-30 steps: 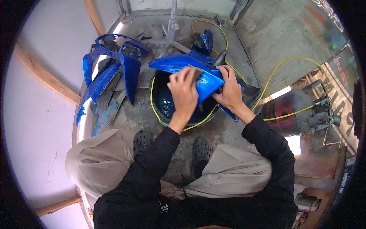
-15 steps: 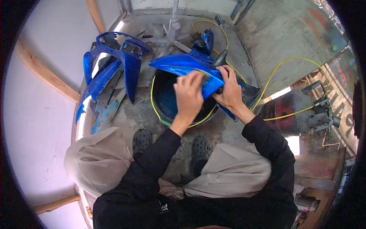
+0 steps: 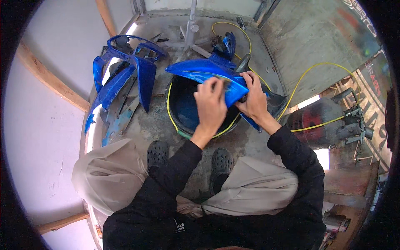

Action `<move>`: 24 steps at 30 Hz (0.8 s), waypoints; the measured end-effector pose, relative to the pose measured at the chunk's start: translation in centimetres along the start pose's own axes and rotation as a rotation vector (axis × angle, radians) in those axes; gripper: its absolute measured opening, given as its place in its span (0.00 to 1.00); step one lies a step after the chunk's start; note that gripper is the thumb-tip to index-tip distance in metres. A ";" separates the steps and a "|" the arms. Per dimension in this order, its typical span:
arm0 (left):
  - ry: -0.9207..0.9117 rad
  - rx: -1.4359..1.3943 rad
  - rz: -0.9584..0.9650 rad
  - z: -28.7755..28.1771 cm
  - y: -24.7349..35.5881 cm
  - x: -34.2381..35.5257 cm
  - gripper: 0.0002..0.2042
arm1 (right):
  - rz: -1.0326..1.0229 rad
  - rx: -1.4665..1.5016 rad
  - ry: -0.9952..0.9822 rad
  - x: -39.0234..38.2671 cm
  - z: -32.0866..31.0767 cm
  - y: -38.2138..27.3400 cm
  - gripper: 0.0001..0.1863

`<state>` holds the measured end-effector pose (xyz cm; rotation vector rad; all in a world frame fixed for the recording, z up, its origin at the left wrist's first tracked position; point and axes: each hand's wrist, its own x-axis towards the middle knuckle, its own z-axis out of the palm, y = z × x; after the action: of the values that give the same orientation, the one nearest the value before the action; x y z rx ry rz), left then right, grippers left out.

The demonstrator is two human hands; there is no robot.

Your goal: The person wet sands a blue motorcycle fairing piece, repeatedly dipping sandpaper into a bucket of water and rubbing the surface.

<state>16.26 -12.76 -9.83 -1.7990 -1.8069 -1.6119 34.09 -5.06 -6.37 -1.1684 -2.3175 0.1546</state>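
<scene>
A glossy blue motorcycle fairing panel point(image 3: 200, 66) is tilted over a black tub point(image 3: 183, 106) partly filled with dark liquid. My right hand point(image 3: 255, 100) grips the panel's right end, thumb underneath and fingers over the top edge. My left hand point(image 3: 211, 102), somewhat smeared by motion, presses bent fingers against the panel's near face. A small dark, yellowish bit shows at those fingertips; what it is I cannot make out. Yellow cord or hose runs along the tub's rim.
Larger blue fairing pieces point(image 3: 143, 79) lie on the left, with more blue parts point(image 3: 227, 48) beyond the tub. A grey metal stand point(image 3: 191, 31) is at the back. On the right, a yellow hose point(image 3: 318, 64) runs to a red-and-black tank point(image 3: 308, 123). My clogs point(image 3: 221, 160) are near the tub.
My left hand has shifted slightly along the panel's face, while my right hand keeps its grip. The whole view has moved a little.
</scene>
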 end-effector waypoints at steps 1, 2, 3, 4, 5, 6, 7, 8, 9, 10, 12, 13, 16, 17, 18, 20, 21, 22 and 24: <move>-0.050 -0.103 0.106 0.1 0.1 -0.1 0.18 | -0.010 0.000 0.009 0.0 0.0 0.1 0.56; -0.002 -0.096 0.160 0.2 0.0 -0.2 0.19 | -0.019 0.000 0.021 0.1 0.0 0.2 0.57; -0.004 -0.071 0.069 0.3 -0.1 -0.1 0.18 | -0.019 -0.002 0.018 0.1 0.0 0.2 0.57; -0.006 -0.051 0.064 0.3 0.0 -0.1 0.18 | -0.039 -0.002 0.023 0.0 0.0 0.3 0.57; 0.057 0.039 -0.064 0.4 -0.1 0.0 0.18 | -0.057 -0.003 0.031 0.0 0.1 0.3 0.57; 0.140 0.086 -0.183 0.5 0.1 0.1 0.18 | -0.054 -0.006 0.033 0.0 0.1 0.4 0.57; 0.085 0.102 -0.140 0.7 0.3 0.1 0.18 | -0.033 -0.009 0.021 -0.1 0.2 0.4 0.57; 0.149 0.116 -0.219 0.6 0.5 0.2 0.18 | -0.024 0.001 0.010 -0.1 0.2 0.3 0.57; 0.081 0.074 -0.119 0.8 1.1 0.0 0.18 | -0.014 -0.006 0.013 0.0 0.2 0.4 0.57; 0.084 0.028 -0.121 0.9 1.5 -0.1 0.18 | -0.017 0.000 0.014 0.1 0.2 0.4 0.57; 0.020 -0.115 0.120 1.0 1.8 -0.3 0.19 | -0.020 0.001 0.012 0.3 0.1 0.5 0.57; 0.014 -0.117 0.051 0.8 1.4 -0.1 0.19 | -0.025 0.006 0.011 0.3 0.1 0.6 0.57; 0.014 0.055 -0.041 0.3 -0.3 0.5 0.17 | -0.027 0.005 0.005 0.1 -0.1 0.5 0.57; 0.123 0.109 -0.134 0.3 -0.8 0.7 0.17 | -0.032 0.014 0.008 -0.1 -0.1 0.4 0.56; 0.151 0.105 -0.202 0.1 -1.4 1.2 0.17 | -0.016 0.004 0.004 -0.2 -0.1 0.4 0.56; 0.135 0.128 -0.182 0.3 -1.4 1.2 0.16 | -0.008 0.007 0.006 -0.2 0.1 0.2 0.56; 0.102 0.080 -0.122 1.0 -0.3 0.5 0.16 | -0.013 0.009 0.005 -0.1 0.1 0.2 0.56; 0.094 0.022 -0.092 1.3 0.7 0.1 0.17 | -0.018 0.014 0.010 0.0 0.1 0.3 0.56; 0.037 -0.075 0.119 1.8 2.2 -0.8 0.19 | -0.028 0.020 0.015 0.2 0.0 0.4 0.55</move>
<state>19.14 -12.60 -9.90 -1.8562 -1.6116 -1.6774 34.30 -4.61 -6.37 -1.1238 -2.3128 0.1576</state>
